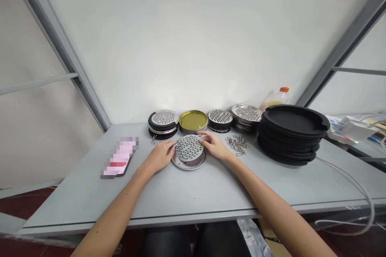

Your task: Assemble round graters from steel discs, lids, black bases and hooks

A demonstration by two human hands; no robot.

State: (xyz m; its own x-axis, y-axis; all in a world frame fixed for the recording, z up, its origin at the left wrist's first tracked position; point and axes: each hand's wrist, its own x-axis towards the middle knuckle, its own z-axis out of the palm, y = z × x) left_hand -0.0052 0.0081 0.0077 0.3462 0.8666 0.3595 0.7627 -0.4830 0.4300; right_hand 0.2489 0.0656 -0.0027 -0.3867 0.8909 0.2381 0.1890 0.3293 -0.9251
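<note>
A round perforated metal grater disc (189, 148) is tilted over a shallow round metal tray (189, 165) on the grey table. At the disc's left edge, my left hand (159, 154) has its fingers closed on the rim. My right hand (213, 144) grips the upper right edge of the same disc between thumb and fingers. The tray's near rim shows below the disc; its far part is hidden.
Behind stand an assembled black-rimmed grater (164, 118), gold lids (193, 121), small grater discs (220, 117) and larger metal discs (246, 113). Metal clips (237, 144) lie right, beside stacked black rings (289, 140). A phone (120, 156) lies left; a bottle (279, 96) stands behind.
</note>
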